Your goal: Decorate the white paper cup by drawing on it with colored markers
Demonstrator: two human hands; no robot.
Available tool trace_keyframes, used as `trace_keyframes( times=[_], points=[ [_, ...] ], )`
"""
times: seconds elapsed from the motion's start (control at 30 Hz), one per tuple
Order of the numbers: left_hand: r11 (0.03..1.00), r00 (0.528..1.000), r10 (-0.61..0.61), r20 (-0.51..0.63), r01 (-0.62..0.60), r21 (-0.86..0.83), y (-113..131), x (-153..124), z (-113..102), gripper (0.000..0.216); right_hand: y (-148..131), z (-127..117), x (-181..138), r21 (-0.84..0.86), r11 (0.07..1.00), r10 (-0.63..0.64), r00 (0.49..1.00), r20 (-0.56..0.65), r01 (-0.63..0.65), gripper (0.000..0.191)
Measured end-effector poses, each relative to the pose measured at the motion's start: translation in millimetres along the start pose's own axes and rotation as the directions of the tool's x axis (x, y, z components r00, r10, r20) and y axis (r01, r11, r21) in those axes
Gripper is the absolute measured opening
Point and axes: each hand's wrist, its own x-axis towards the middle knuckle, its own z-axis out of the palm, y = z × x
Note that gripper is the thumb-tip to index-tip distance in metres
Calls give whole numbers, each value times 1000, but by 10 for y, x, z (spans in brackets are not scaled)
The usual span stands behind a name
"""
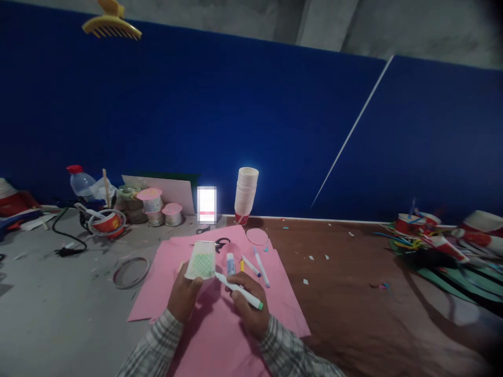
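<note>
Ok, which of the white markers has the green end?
The white marker in the right hand, beside the green-patterned cup. The dark-blue-ended marker and the lavender-ended marker lie on pink paper.

From the person's head, the one view faces forward and tilts down, near enough that the left hand [184, 296] and right hand [251, 306] sit below its middle at 7 and 6 o'clock, with plaid sleeves [157, 339] coming in at 7 and 5 o'clock. Its wide sweep takes in the tabletop [338, 293] from 8 to 4 o'clock; farther off, the blue partition [236, 104] spans 10 to 2 o'clock, grey concrete [251, 21] showing above it toward 12.
</note>
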Motion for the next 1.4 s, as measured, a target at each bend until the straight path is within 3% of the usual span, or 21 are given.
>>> trace_keyframes(
  times=[0.43,0.87,1.4],
  points=[
    [1000,1000,-10,2,10,-14,6,-7,2,57,-20,-13,-12,-37,999,-9,998,57,11,20],
    [996,1000,-10,23,11,-84,-43,-24,16,64,-32,2,-13,-10,999,-46,999,8,46,22],
    [990,990,110,92,-101,-96,-101,-63,79,59,-35,23,11,27,999,-43,997,63,41,22]
  ],
)
